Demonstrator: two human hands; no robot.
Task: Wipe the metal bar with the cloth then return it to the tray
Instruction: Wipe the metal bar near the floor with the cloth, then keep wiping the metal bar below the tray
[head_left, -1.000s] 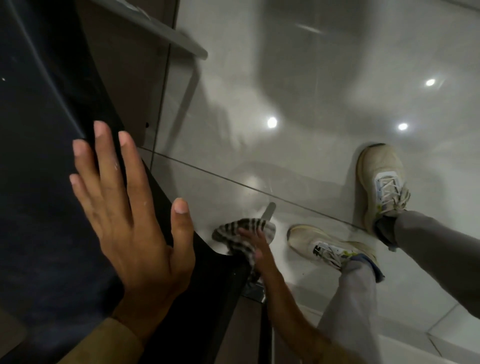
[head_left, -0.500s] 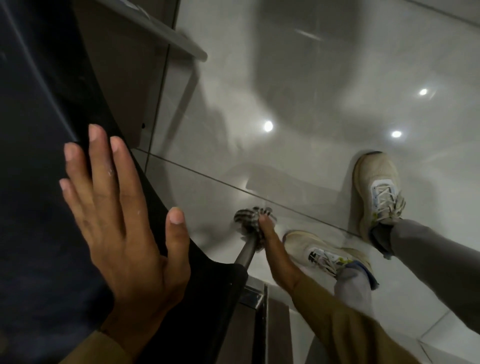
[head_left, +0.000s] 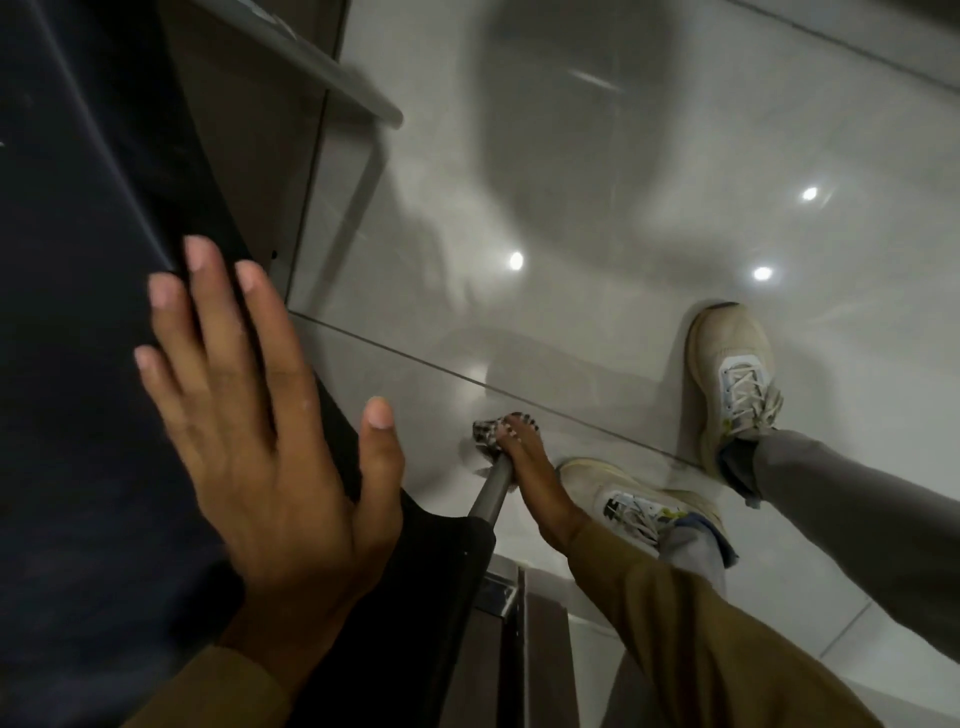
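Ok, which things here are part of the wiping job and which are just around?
In the job: metal bar; striped cloth; right hand pressing the cloth on the bar.
Just around: left hand flat on the dark surface; two shoes; tiled floor.

Right hand (head_left: 524, 462) presses cloth (head_left: 485, 434) (checked) onto bar (head_left: 491, 491).

My left grip (head_left: 270, 457) lies flat on the tabletop (head_left: 78, 364). Right of it and lower, my right grip (head_left: 524, 457) presses the cloth (head_left: 491, 434) onto the metal bar (head_left: 491, 491), with my shoes (head_left: 623, 504) on the floor (head_left: 597, 234) further right.
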